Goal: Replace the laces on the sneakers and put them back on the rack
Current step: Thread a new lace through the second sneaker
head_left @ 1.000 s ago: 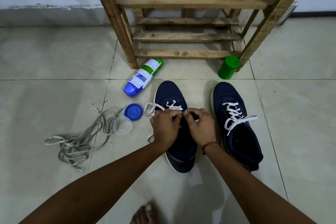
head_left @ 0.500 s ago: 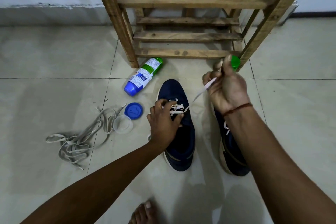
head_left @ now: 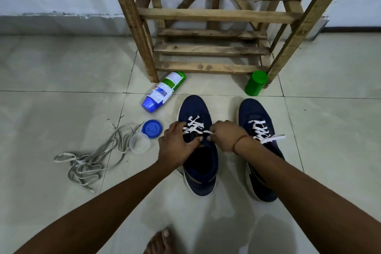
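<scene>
Right hand [head_left: 226,138] has dropped from its raised pull back to the left sneaker [head_left: 195,107], uncovering the right sneaker [head_left: 252,113]. It pinches the white lace [head_left: 194,125] at the tongue, fingers curled. Left hand [head_left: 177,147] grips the same sneaker's eyelet edge, thumb on the tongue. The 2 sneakers sit on the floor [head_left: 61,88] before the rack [head_left: 206,15].

No text can be read. The spray bottle [head_left: 164,92] lying just in front of the rack [head_left: 214,15], by its left front leg, carries a white label [head_left: 165,90] whose print is too small and blurred to make out.
</scene>
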